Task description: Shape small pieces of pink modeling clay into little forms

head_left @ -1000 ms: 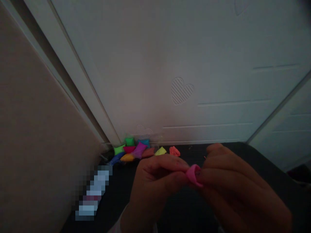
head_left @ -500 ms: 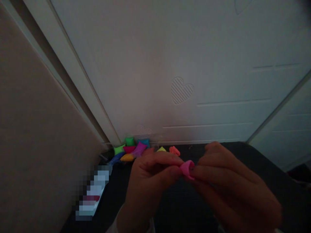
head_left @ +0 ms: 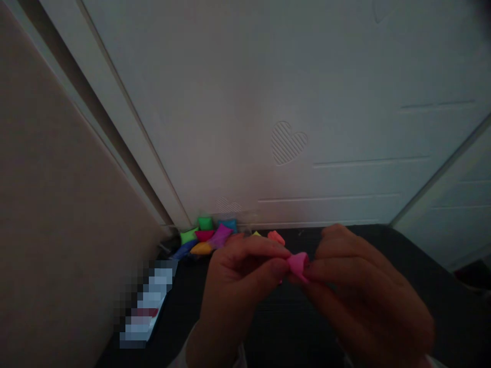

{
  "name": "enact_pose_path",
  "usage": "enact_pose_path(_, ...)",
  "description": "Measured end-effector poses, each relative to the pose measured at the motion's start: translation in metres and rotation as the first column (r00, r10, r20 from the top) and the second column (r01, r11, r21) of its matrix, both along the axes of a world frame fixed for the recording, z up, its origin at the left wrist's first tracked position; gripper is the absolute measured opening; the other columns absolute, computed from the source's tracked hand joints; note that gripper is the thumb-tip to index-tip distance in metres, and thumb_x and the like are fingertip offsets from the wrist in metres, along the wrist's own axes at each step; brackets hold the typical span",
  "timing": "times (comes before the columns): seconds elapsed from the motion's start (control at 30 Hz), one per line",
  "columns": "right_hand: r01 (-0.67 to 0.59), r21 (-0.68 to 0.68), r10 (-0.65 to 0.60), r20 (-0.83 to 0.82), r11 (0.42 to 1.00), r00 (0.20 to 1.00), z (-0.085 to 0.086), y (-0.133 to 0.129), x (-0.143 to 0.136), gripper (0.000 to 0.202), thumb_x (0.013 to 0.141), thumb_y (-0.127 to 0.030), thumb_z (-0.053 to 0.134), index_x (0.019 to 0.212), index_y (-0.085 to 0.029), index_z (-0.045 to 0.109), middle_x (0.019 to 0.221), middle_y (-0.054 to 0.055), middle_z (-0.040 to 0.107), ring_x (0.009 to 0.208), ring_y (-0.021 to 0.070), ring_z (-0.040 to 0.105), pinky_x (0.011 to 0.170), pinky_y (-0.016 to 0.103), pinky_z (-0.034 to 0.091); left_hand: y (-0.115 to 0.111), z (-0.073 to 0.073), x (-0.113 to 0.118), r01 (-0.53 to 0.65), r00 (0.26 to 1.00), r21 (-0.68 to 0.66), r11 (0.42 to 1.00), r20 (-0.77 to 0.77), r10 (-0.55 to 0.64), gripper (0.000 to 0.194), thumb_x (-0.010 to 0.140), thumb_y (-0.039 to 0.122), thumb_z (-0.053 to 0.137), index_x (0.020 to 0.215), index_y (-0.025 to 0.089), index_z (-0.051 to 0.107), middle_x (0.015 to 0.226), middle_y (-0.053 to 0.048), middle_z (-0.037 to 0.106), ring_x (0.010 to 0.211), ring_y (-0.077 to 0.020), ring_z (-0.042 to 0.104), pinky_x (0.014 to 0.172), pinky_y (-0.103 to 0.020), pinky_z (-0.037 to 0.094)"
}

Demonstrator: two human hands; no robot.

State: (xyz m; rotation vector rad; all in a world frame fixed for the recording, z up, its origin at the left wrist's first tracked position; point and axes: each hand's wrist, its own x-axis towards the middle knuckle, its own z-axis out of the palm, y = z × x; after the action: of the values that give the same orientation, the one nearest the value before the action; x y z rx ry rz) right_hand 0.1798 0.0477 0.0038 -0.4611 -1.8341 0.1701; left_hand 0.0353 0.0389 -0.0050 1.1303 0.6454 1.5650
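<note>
A small piece of pink modelling clay (head_left: 297, 263), curled into a cup or cone, is held up between my two hands above the dark table. My left hand (head_left: 240, 278) pinches its left end between thumb and forefinger. On the other side, my right hand (head_left: 364, 286) has its fingertips at the open rim, with the thumb underneath and the forefinger at or inside the hollow. A lump of coral-coloured clay (head_left: 275, 237) lies on the table behind the hands. Next to it a bit of yellow clay (head_left: 257, 234) shows, mostly covered by my left hand.
Several colourful clay packets, among them a purple one (head_left: 220, 236) and an orange one (head_left: 201, 248), lie at the back left. A blurred-out flat object (head_left: 148, 306) rests at the table's left edge. A white panel (head_left: 230, 102) with heart patterns rises behind the dark table (head_left: 287, 327).
My right hand has shifted slightly left, and the pink clay's open rim has turned a little to the right. Both hands keep hold of it.
</note>
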Motion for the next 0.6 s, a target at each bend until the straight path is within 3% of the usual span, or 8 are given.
enact_pose_path(0.17,-0.006,-0.009,0.006,-0.004,1.000,1.000,-0.0008,0.0005,-0.0005,0.019,0.074,-0.001,0.064,0.082,-0.015,0.056,0.070,-0.002,0.055,0.065,0.0088,0.048,0.062,0.025,0.044,0.0010,-0.0001,-0.0002,0.081,0.996,0.029,0.996,0.022,-0.082,0.005,0.069,0.021,0.073,0.074,0.023,0.074,0.068,0.001,0.067,0.058,-0.0087,0.059,0.053,-0.017,0.048)
enact_pose_path(0.33,-0.035,-0.009,0.035,-0.012,0.999,0.999,-0.0015,0.0013,-0.0011,0.019,0.074,-0.001,0.064,0.081,-0.015,0.055,0.071,-0.002,0.055,0.067,0.0087,0.049,0.063,0.026,0.044,0.0022,-0.0003,-0.0005,0.038,0.999,0.056,0.998,-0.004,-0.037,0.008,0.065,0.022,0.076,0.072,0.023,0.074,0.071,-0.001,0.068,0.068,-0.0125,0.060,0.064,-0.022,0.050)
enact_pose_path(0.47,-0.033,-0.008,0.032,-0.032,0.999,0.999,-0.0023,0.0014,-0.0014,0.021,0.073,0.000,0.065,0.081,-0.016,0.054,0.071,-0.003,0.055,0.066,0.0090,0.049,0.060,0.026,0.044,0.0024,-0.0005,0.0006,0.093,0.993,0.013,0.996,0.065,-0.094,0.007,0.066,0.019,0.075,0.073,0.023,0.074,0.068,0.001,0.067,0.062,-0.0098,0.059,0.055,-0.018,0.049)
enact_pose_path(0.6,-0.024,-0.021,0.023,-0.016,1.000,1.000,-0.0032,0.0005,-0.0005,0.024,0.073,-0.002,0.065,0.090,-0.017,0.056,0.072,-0.003,0.057,0.067,0.0093,0.049,0.059,0.025,0.043,0.0023,0.0000,0.0019,0.061,0.993,-0.020,0.998,0.105,-0.059,0.009,0.063,0.020,0.078,0.070,0.023,0.074,0.068,0.001,0.068,0.059,-0.0085,0.059,0.051,-0.015,0.049)
